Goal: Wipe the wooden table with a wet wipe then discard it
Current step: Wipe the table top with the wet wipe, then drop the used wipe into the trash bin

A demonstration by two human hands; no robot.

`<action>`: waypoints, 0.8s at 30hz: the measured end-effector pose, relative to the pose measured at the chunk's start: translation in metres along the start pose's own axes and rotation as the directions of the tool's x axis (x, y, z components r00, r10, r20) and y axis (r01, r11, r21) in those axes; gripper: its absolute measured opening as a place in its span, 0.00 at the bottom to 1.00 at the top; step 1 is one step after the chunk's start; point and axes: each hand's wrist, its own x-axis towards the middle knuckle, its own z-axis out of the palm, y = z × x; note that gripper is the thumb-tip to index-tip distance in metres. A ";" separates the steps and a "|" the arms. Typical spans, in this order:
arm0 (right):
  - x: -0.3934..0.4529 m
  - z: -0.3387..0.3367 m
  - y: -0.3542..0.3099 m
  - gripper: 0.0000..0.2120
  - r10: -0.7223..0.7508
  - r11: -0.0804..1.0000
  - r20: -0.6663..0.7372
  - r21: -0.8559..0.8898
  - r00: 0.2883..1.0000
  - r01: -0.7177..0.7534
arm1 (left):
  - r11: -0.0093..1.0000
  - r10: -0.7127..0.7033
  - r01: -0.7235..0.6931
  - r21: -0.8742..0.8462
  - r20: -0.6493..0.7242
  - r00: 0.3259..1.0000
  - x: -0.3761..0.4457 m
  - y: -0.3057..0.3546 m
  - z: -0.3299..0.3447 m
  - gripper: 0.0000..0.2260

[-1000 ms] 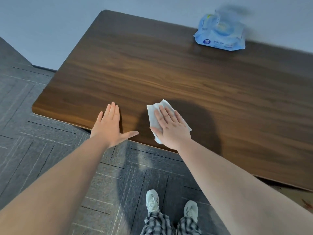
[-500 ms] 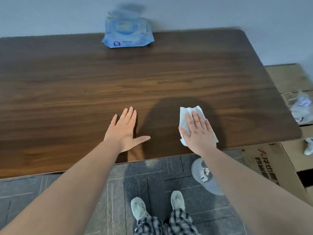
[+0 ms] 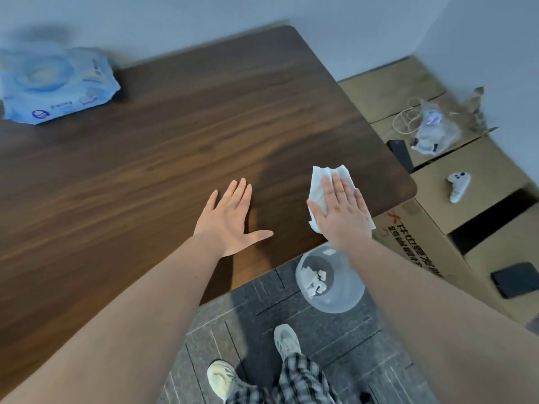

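Note:
The dark wooden table (image 3: 175, 135) fills the left and middle of the view. A white wet wipe (image 3: 320, 182) lies flat on it near the front right corner, with my right hand (image 3: 341, 214) pressed palm-down on top, fingers straight. My left hand (image 3: 230, 217) rests flat on the bare wood to the left of the wipe, fingers spread, holding nothing. A clear plastic bin (image 3: 332, 290) with crumpled white wipes inside stands on the floor just below my right wrist. The blue wet wipe pack (image 3: 55, 86) sits at the table's far left.
Cardboard boxes (image 3: 478, 176) stand right of the table, carrying a white controller (image 3: 458, 186), a plastic bag with cable (image 3: 431, 126) and a dark phone-like slab (image 3: 514, 279). Grey carpet tiles and my shoes (image 3: 287, 339) are below. A pale wall runs behind.
My right hand has slid the wipe rightward along the table's front edge to near the right corner. The left hand followed flat on the wood. The bin and boxes came into view.

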 end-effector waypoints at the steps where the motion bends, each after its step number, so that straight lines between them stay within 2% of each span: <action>1: 0.003 -0.001 0.010 0.34 0.010 1.000 -0.007 0.005 1.000 -0.010 | 1.000 0.014 -0.014 0.011 0.006 1.000 0.009 0.009 -0.002 0.45; 10: 0.014 -0.005 0.087 0.35 0.107 0.982 -0.027 0.156 0.994 -0.102 | 0.986 0.157 -0.158 0.051 0.010 0.987 0.069 0.080 -0.008 0.44; 13: 0.008 -0.009 0.117 0.29 0.127 0.964 -0.088 0.243 0.988 -0.103 | 0.976 0.208 -0.209 0.065 0.017 0.978 0.081 0.108 -0.010 0.43; 15: 0.000 -0.010 0.136 0.23 0.194 0.938 -0.129 0.313 0.973 -0.146 | 0.967 0.245 -0.246 0.067 0.018 0.969 0.087 0.127 -0.010 0.43; 17: -0.011 -0.003 0.156 0.19 0.312 0.892 -0.083 0.367 0.946 -0.262 | 0.956 0.286 -0.285 0.072 0.007 0.958 0.094 0.143 -0.010 0.42; 20: -0.041 0.023 0.184 0.13 0.430 0.830 0.086 0.353 0.899 -0.431 | 0.935 0.347 -0.344 0.086 -0.020 0.938 0.105 0.165 -0.010 0.42; 24: -0.077 0.069 0.199 0.17 0.353 0.864 0.238 0.288 0.905 -0.413 | 0.910 0.405 -0.398 0.115 -0.049 0.913 0.119 0.191 -0.007 0.43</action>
